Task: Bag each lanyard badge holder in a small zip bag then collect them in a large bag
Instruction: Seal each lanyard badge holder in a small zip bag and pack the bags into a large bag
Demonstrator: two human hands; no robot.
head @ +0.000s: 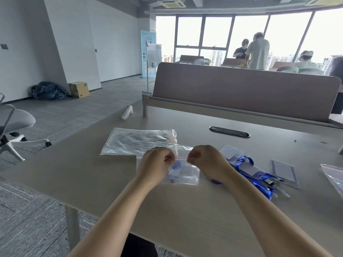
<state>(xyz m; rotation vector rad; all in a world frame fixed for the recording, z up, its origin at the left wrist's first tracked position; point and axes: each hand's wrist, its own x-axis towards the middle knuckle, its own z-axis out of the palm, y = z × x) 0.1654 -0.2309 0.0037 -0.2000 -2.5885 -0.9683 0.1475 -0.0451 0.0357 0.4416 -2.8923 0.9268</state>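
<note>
A small clear zip bag (185, 173) with a red-lined top hangs just above the table in both hands. Inside it I see a badge holder with a blue lanyard, partly hidden. My left hand (157, 164) pinches the bag's top edge at the left. My right hand (206, 160) pinches the same edge at the right. A large clear zip bag (133, 141) lies flat behind my hands. To the right, several badge holders with blue lanyards (248, 167) lie in a loose pile.
A single clear badge holder (284, 171) lies further right, and another zip bag (334, 175) pokes in at the right edge. A white handheld device (127, 112) rests at the far left of the table (185, 210). A cable slot (229, 132) and a desk divider (241, 93) stand behind.
</note>
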